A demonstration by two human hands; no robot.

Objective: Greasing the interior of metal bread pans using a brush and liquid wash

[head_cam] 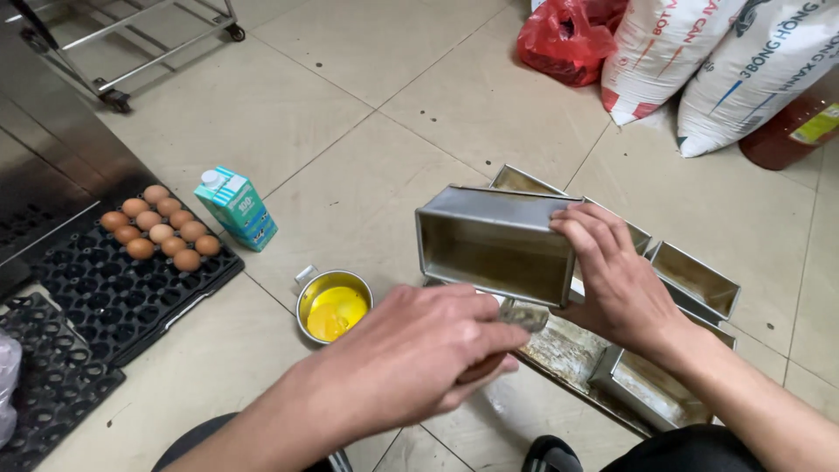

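Observation:
My right hand (pixel 612 275) grips the right end of a rectangular metal loaf tin (pixel 489 249), tilted on its side with the open mouth facing me. My left hand (pixel 428 350) is closed around a brush handle; its metal ferrule (pixel 524 316) pokes out just below the tin. A small metal bowl of yellow liquid (pixel 333 306) sits on the floor to the left of my left hand.
More loaf tins (pixel 695 280) lie on the tiled floor behind and right of the held one. A teal carton (pixel 238 208) and brown eggs (pixel 162 227) on black trays (pixel 105 297) are left. Sacks (pixel 752 70) and a red bag (pixel 564 39) stand far right.

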